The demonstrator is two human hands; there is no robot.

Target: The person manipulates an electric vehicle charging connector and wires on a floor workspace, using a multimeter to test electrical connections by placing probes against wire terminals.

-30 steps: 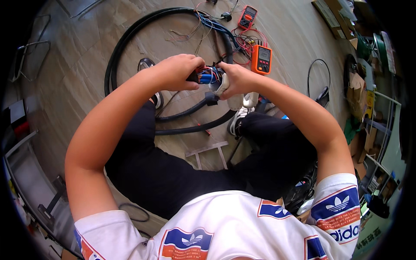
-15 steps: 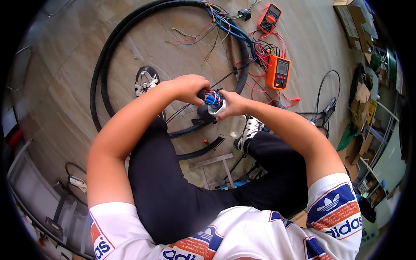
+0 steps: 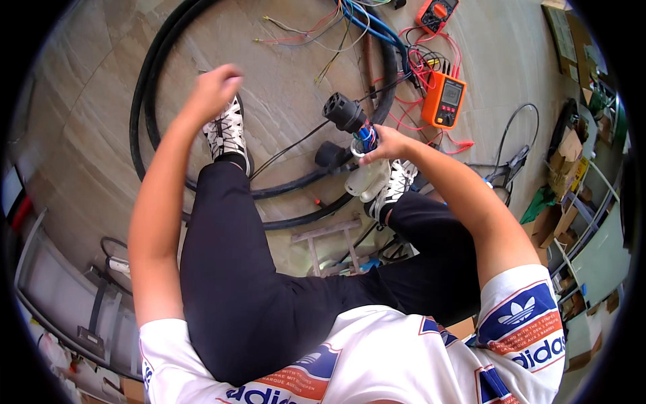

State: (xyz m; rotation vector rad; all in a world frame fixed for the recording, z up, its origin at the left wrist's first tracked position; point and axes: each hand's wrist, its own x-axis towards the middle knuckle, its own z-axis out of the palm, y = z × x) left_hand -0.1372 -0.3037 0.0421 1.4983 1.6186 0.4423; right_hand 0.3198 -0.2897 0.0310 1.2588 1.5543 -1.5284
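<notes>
brownish tiled floor [image 3: 286,101], cluttered metal shelving [image 3: 584,214] at right

Left fingers [image 3: 229,75] blurred; right fingers [image 3: 382,136] partly hide white collar [image 3: 356,146]; upper meter [image 3: 438,12] cropped by top edge.

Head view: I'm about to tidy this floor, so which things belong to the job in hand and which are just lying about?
Seems part of the job:
white casing, in the right hand
black plug
coloured wires between them
perhaps the orange meter, near the cable coil

Seems just lying about:
cardboard at the right
metal frame
</notes>
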